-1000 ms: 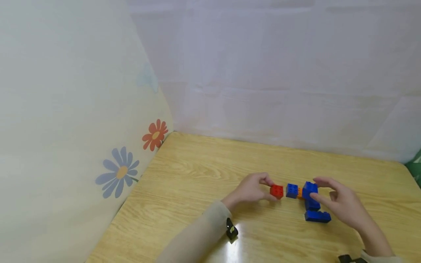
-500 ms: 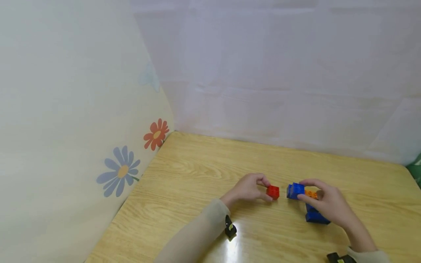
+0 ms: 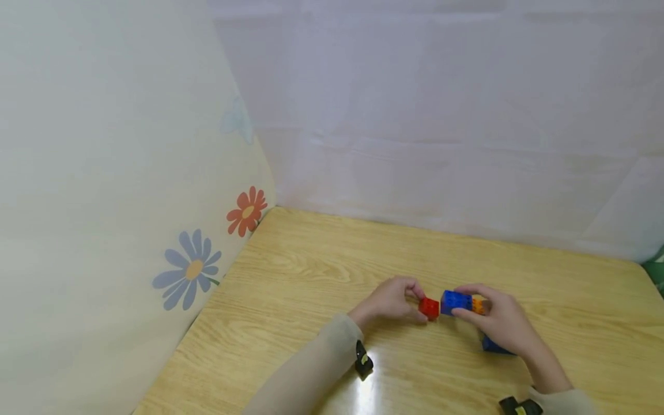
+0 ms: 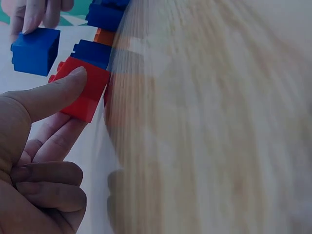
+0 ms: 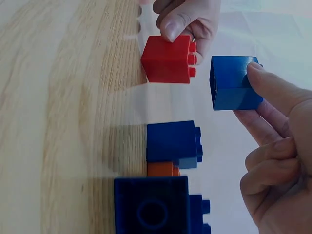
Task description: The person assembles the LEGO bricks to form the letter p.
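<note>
My left hand (image 3: 391, 301) pinches a red toy building brick (image 5: 168, 61) between thumb and fingers, its studs up, at or very near the tabletop. A blue brick (image 5: 234, 83) is pinched in my right hand (image 3: 502, 320). It hangs above the table, a little higher than the red brick and apart from it. In the right wrist view, another blue brick (image 5: 171, 141) stands on the table, with an orange brick (image 5: 163, 169) beside it and a dark blue brick (image 5: 151, 207) nearer the camera. My right hand partly hides these in the head view.
A long blue brick (image 3: 497, 346) lies on the wooden table (image 3: 311, 253), partly under my right hand. A pale wall with printed flowers (image 3: 194, 270) borders the left side, and a white sheet (image 3: 415, 115) stands along the back.
My right hand has carried the blue brick left, away from the other blue bricks and close to the red one. My left hand, still holding the red brick, has shifted only slightly.
</note>
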The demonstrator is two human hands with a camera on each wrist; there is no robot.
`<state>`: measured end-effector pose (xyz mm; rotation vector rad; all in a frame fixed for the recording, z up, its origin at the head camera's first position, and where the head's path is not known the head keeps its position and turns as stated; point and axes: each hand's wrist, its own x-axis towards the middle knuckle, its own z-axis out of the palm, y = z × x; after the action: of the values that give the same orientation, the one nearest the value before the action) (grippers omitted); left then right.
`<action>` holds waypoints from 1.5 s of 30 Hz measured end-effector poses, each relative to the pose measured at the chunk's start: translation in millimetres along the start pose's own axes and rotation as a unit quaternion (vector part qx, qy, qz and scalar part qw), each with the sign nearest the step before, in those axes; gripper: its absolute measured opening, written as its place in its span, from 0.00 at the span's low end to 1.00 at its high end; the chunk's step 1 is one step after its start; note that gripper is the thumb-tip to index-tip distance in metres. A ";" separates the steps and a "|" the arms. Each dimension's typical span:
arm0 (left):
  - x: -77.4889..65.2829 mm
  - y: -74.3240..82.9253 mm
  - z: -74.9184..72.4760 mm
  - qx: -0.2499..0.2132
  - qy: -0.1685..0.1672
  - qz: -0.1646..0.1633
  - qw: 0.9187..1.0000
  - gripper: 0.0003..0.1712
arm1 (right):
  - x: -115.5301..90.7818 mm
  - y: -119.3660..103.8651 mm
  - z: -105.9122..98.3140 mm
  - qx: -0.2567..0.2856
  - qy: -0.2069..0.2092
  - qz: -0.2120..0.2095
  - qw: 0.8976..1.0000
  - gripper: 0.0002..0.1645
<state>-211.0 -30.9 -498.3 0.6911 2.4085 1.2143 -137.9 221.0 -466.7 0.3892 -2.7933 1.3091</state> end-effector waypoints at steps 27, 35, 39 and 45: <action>-3.2 1.2 0.7 0.083 0.014 -0.004 0.996 0.19 | 13.2 -5.8 29.2 0.006 -0.007 0.010 1.000 0.26; -3.5 1.9 0.0 0.105 0.019 -0.003 0.994 0.19 | 14.3 -5.4 28.5 0.023 -0.014 0.024 0.999 0.24; -3.4 3.0 -0.5 0.119 0.021 0.000 0.993 0.19 | 14.9 -6.3 27.7 0.024 -0.015 0.025 0.999 0.24; -2.6 3.3 -0.2 0.130 0.022 0.007 0.991 0.19 | 16.2 -7.5 28.1 0.018 -0.012 0.017 1.000 0.23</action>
<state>-208.1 -30.9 -495.2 0.7633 2.6309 0.9363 -149.7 191.5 -477.0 0.3629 -2.8122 1.3727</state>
